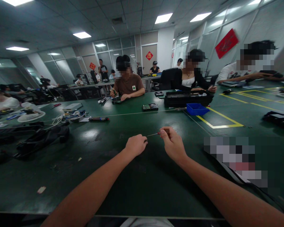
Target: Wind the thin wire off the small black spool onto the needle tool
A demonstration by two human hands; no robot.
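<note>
A thin screwdriver [153, 134] with a metal shaft and a reddish handle end is held level above the green table [123, 183]. Its handle lies inside my right hand [174, 144], whose fingers and thumb are closed around it. The shaft points left, and its tip is close to the fingertips of my left hand [135, 146]. That hand is curled closed with its back toward me. Something small and dark shows at its fingertips, too little of it to name. Whether the tip touches it, I cannot tell.
Beyond my hands lie a circuit-board drive [150, 107], a blue tray [197, 109] and a long black case [188, 99]. A dark bag [44, 138] and cables are at left; a blurred-out sheet [234, 157] is at right. Co-workers sit across the table, one handling a device [116, 100].
</note>
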